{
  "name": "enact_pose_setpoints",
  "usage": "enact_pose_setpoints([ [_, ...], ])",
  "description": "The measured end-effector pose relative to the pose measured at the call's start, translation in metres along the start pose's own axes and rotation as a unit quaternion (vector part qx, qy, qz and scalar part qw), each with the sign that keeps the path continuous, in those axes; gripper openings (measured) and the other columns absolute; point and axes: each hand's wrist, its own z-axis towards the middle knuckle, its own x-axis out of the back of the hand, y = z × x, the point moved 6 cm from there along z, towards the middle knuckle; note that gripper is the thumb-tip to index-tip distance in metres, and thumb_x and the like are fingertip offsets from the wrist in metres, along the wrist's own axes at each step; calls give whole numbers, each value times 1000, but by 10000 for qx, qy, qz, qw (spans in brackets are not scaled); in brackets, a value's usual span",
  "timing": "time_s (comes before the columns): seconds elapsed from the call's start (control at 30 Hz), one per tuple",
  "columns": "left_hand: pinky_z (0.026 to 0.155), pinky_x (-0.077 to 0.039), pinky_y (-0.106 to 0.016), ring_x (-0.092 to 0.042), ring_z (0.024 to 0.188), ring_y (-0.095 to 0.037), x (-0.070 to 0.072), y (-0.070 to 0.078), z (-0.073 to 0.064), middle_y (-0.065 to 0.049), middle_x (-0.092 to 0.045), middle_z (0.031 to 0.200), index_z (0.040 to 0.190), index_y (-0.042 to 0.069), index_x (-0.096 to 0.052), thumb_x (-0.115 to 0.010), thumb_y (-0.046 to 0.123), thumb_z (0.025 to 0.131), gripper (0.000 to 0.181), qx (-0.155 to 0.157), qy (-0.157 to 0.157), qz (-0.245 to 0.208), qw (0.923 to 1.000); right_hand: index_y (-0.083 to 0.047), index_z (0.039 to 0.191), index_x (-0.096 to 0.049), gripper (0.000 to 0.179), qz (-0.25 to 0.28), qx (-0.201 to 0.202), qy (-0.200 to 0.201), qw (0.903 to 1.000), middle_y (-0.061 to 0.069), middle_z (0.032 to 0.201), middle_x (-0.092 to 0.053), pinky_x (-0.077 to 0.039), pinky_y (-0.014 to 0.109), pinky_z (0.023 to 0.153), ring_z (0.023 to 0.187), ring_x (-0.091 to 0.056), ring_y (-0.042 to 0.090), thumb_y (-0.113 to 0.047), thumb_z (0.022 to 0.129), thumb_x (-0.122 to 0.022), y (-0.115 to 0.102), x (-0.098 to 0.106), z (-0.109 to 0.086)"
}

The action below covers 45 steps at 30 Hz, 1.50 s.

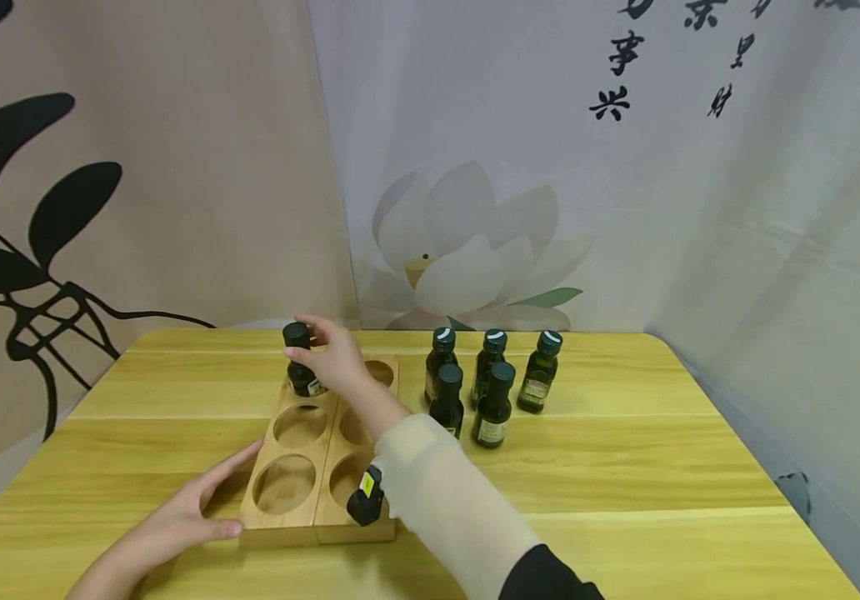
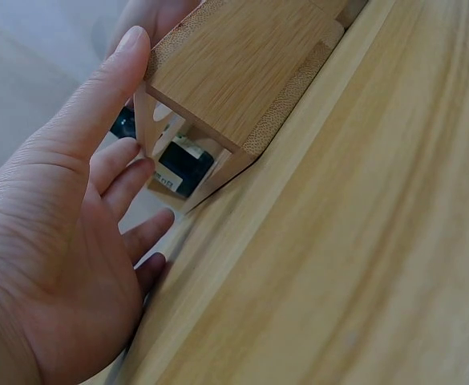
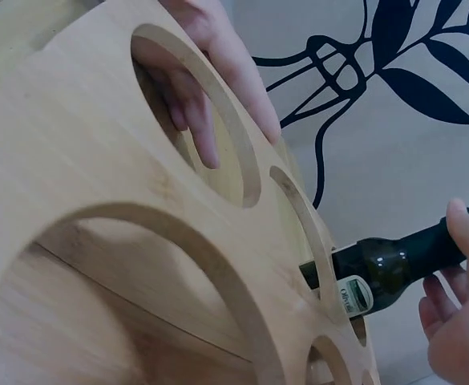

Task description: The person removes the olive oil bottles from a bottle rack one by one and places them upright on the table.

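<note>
A wooden rack (image 1: 277,535) with two rows of round holes lies on the table. At its far left hole my right hand (image 1: 338,358) holds a small dark glass bottle (image 1: 299,379) by its cap and neck. The right wrist view shows the labelled bottle (image 3: 382,273) with its base inside the hole, thumb and fingers around the cap. My left hand (image 1: 182,521) rests against the rack's near left side, thumb at the front corner, other fingers extended along the side. In the left wrist view the bottle's label shows through the open side of the rack (image 2: 242,64).
Several more dark bottles (image 1: 538,375) with black caps stand in a group right of the rack; my right forearm (image 1: 445,492) partly overlaps one. A printed curtain (image 1: 475,125) hangs behind the table's (image 1: 625,467) far edge.
</note>
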Motion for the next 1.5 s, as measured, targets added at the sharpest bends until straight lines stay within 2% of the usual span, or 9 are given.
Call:
enact_pose_setpoints([
  [0.2,95,-31,-18,-25,128,10,1,2,0,16,-29,152,153,16,-26,-71,16,88,79,-65,29,3,10000,-26,126,-63,43,182,4,229,9996,-10,99,-63,-51,20,66,93,-55,6,-19,85,-73,0,-2,0],
  [0.33,101,-32,-33,-24,127,11,0,2,1,18,-28,151,153,15,-25,-70,17,89,78,-30,3,-93,10000,-24,124,-65,41,233,92,364,9990,-10,93,-63,-51,20,65,89,-56,6,-18,84,-74,1,-2,0],
  [0.53,98,-31,-23,-24,128,9,-1,1,1,12,-28,153,153,19,-26,-70,17,89,78,-93,-6,-132,9999,-23,120,-67,39,290,185,507,9981,-11,90,-60,-51,21,62,86,-54,8,-17,83,-76,2,-1,-1],
  [0.63,103,-30,-53,-23,128,10,-2,0,2,15,-28,152,153,18,-25,-70,17,89,78,-104,-9,-154,9998,-23,119,-68,39,320,274,611,9972,-12,89,-60,-49,22,63,85,-53,8,-18,82,-77,1,1,-2],
  [0.73,103,-29,-52,-23,128,10,-2,0,1,15,-28,152,153,18,-25,-70,15,89,79,-115,-14,-142,9998,-20,120,-68,39,296,471,729,9958,-12,89,-60,-47,22,70,86,-55,9,-18,82,-77,-5,4,-2],
  [0.87,93,-29,-15,-25,130,8,0,-1,0,10,-28,153,153,20,-25,-70,13,89,79,-165,-9,-53,9999,-16,120,-68,40,197,769,865,9931,-11,88,-62,-42,22,78,88,-56,7,-17,81,-77,-14,8,-4],
  [1.1,95,-27,-13,-23,130,8,0,0,1,10,-28,154,153,17,-26,-71,13,87,81,-254,43,-26,9997,-15,120,-68,41,26,1092,975,9892,-9,88,-64,-43,22,80,89,-58,11,-19,80,-79,-29,17,-6],
  [1.33,95,-22,-71,-22,128,11,-2,1,1,17,-27,152,153,16,-25,-70,16,88,79,-88,21,-119,9999,-16,118,-69,41,61,1403,1074,9842,-8,88,-63,-44,24,80,90,-58,16,-18,79,-80,-49,31,-12],
  [1.5,88,-17,-78,-21,127,13,-2,2,1,19,-26,152,153,15,-24,-69,19,90,79,-24,1,-279,9996,-13,118,-69,41,-73,1741,1175,9777,-4,88,-64,-42,21,79,86,-59,14,-17,78,-80,-66,43,-17],
])
